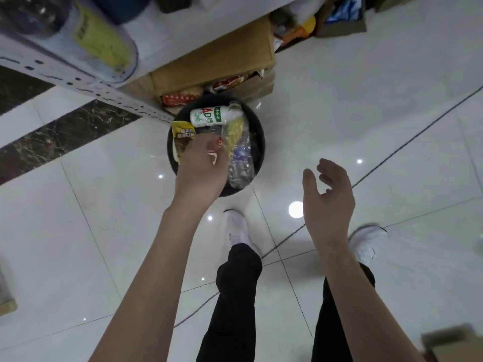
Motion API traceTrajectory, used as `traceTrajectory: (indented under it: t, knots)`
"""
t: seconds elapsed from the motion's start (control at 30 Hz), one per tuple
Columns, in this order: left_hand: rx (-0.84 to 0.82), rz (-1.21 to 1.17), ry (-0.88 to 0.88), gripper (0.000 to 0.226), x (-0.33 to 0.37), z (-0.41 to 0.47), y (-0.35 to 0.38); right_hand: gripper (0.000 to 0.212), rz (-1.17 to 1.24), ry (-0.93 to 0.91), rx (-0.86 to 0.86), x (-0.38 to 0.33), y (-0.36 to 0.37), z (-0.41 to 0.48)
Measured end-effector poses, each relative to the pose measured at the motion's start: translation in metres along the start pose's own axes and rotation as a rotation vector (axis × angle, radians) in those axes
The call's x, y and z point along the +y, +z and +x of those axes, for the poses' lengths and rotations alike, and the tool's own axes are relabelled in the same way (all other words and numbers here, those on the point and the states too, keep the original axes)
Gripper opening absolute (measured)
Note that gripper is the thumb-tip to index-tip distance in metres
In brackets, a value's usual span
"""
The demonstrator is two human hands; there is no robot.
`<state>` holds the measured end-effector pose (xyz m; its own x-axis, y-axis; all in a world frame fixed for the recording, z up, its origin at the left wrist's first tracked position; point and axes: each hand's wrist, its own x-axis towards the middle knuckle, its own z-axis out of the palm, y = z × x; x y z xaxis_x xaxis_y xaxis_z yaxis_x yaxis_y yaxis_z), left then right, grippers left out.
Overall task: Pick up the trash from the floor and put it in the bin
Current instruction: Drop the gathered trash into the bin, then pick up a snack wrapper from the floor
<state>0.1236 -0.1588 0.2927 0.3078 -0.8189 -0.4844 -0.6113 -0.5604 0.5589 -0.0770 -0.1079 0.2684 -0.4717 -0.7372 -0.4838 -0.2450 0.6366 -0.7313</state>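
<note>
— Bin (257,142) contents?
— Bottles, wrappers.
— Left hand (202,163)?
— Over the bin, fingers closed on a clear bottle (217,134).
— Right hand (328,194)?
— Beside the bin, fingers spread, empty.

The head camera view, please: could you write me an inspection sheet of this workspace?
Surface: glossy white tiled floor with a dark marble strip; no loose trash seen on it.
Job's things: round black bin holding a white bottle, clear crushed bottles and a yellow wrapper.
Clutter: cardboard boxes with snack packets behind the bin.
Hands: left hand over the bin, its grip hidden; right hand open, empty, beside the bin.
Cables: a thin dark cable crossing the floor.
Surroundings: white perforated shelf rail; the person's white shoes.
</note>
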Motion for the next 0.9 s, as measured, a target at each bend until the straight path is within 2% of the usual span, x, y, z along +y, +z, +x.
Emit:
traceTrajectory:
  t: [0.23,0.43,0.7,0.9]
  knots:
    - [-0.069,0.142,0.258,0.029,0.127,-0.042,0.093,0.036,0.116,0.050,0.193,0.020,-0.141,0.038]
    - [-0.261,0.118,0.441,0.033,0.240,-0.106,0.213,0.039,0.197,0.113,0.397,0.066,-0.294,0.070]
    - [-0.506,0.206,0.652,0.053,0.367,-0.224,0.373,0.041,0.225,0.253,0.686,0.151,-0.480,0.079]
    - [-0.629,0.298,0.769,0.051,0.424,-0.275,0.441,0.046,0.214,0.319,0.775,0.193,-0.555,0.081]
